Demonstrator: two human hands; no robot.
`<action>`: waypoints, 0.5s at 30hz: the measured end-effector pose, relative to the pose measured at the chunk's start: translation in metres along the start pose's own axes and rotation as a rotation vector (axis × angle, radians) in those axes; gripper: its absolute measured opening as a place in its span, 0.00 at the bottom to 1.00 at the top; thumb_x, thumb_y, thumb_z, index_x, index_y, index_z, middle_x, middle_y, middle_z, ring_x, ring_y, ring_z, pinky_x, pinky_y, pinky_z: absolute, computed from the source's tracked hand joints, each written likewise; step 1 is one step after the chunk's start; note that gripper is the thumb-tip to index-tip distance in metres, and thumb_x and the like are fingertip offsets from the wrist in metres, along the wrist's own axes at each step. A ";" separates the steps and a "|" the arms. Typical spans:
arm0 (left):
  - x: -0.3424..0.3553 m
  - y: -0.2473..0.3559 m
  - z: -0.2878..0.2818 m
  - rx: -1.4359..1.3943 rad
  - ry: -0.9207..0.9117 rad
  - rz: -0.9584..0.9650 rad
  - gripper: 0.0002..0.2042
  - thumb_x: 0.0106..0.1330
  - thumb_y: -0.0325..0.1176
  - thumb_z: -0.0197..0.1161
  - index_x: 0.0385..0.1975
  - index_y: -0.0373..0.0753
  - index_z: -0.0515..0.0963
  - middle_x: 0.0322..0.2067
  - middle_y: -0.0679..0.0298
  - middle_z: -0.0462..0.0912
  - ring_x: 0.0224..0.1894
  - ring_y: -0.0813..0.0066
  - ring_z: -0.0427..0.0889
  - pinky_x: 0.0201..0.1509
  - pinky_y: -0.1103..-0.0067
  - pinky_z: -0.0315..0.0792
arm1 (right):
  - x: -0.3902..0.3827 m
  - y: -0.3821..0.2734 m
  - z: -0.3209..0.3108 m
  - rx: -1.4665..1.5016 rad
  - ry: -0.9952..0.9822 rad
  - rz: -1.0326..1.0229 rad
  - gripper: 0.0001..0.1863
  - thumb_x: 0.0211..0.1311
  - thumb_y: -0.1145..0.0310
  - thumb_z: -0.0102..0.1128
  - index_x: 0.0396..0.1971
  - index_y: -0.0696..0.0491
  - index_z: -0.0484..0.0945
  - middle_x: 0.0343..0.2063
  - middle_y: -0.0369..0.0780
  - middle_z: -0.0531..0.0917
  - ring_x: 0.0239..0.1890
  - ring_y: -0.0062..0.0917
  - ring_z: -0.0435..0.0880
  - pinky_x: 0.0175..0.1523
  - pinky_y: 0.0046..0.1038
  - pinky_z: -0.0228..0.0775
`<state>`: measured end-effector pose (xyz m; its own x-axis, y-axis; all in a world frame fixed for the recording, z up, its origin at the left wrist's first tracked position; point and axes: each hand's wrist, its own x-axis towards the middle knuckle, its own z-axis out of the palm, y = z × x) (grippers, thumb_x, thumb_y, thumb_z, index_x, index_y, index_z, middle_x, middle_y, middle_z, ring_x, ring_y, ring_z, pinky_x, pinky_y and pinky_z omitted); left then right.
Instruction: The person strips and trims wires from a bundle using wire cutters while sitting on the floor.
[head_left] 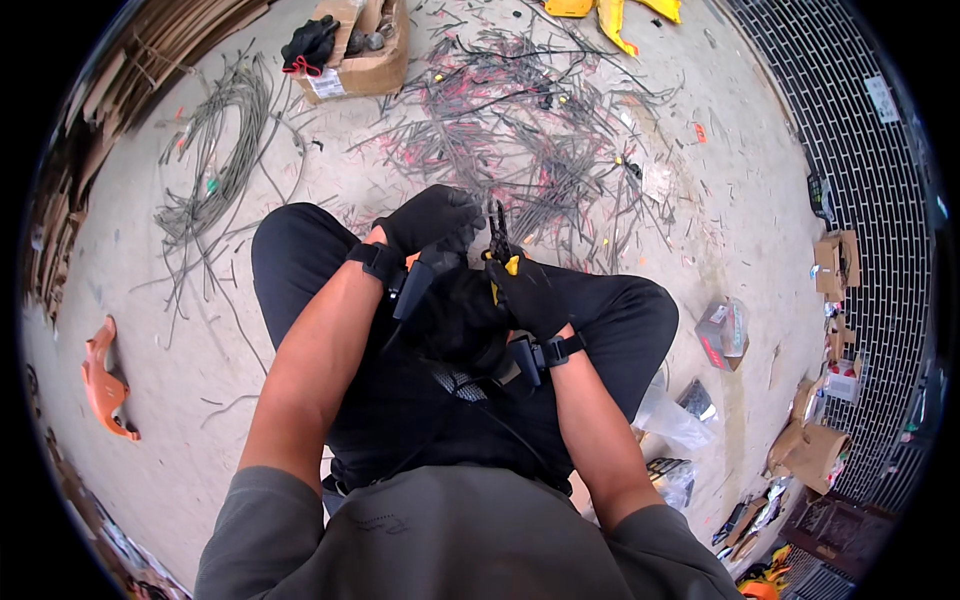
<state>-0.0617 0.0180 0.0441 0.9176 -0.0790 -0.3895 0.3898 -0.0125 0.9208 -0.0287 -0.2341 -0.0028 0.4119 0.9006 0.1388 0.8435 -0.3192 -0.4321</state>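
Observation:
Both hands wear black gloves and are in front of my lap, between my bent knees. My right hand [532, 298] is closed around wire strippers [499, 232] with black jaws and yellow on the handles. The jaws point away from me, toward the floor ahead. Just left of them, my left hand [428, 222] is curled, its fingertips near the jaws. Whatever those fingers hold, if anything, is too small or hidden to make out. A wide scatter of cut grey and red cable pieces [540, 150] covers the floor beyond my hands.
A coil of grey cable [212, 180] lies at the left. Behind it stands a cardboard box [372, 68] with a dark glove [310, 45] on its edge. An orange plastic part [103, 380] rests far left. Plastic bags [672, 420] and a clear container [722, 330] sit at right.

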 end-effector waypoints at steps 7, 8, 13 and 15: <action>0.003 -0.005 0.001 0.037 -0.007 0.208 0.09 0.62 0.33 0.59 0.32 0.34 0.82 0.24 0.67 0.80 0.26 0.82 0.76 0.32 0.81 0.71 | 0.002 -0.006 -0.006 0.045 0.045 0.002 0.22 0.49 0.78 0.61 0.48 0.56 0.78 0.44 0.55 0.72 0.46 0.46 0.75 0.47 0.37 0.72; 0.003 -0.007 0.002 0.033 -0.013 0.259 0.08 0.61 0.33 0.58 0.29 0.35 0.82 0.22 0.66 0.80 0.24 0.81 0.77 0.30 0.81 0.71 | 0.002 -0.007 -0.007 0.035 0.057 -0.010 0.22 0.49 0.79 0.61 0.48 0.56 0.78 0.44 0.55 0.72 0.46 0.46 0.75 0.47 0.37 0.72; 0.005 -0.006 0.005 0.118 0.034 0.189 0.07 0.57 0.30 0.60 0.29 0.34 0.81 0.23 0.62 0.80 0.26 0.76 0.78 0.33 0.77 0.71 | 0.002 -0.006 -0.007 0.015 0.071 -0.032 0.18 0.53 0.78 0.60 0.47 0.54 0.79 0.43 0.53 0.73 0.45 0.44 0.75 0.46 0.35 0.71; 0.006 -0.008 0.005 0.171 0.059 0.247 0.07 0.57 0.29 0.60 0.29 0.33 0.80 0.23 0.60 0.80 0.26 0.73 0.78 0.34 0.75 0.71 | 0.002 -0.006 -0.006 0.004 0.064 -0.020 0.17 0.55 0.77 0.59 0.47 0.54 0.79 0.43 0.52 0.73 0.45 0.43 0.75 0.46 0.34 0.71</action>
<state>-0.0594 0.0127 0.0348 0.9878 -0.0422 -0.1496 0.1405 -0.1687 0.9756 -0.0312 -0.2323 0.0055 0.4164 0.8859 0.2042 0.8503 -0.3001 -0.4323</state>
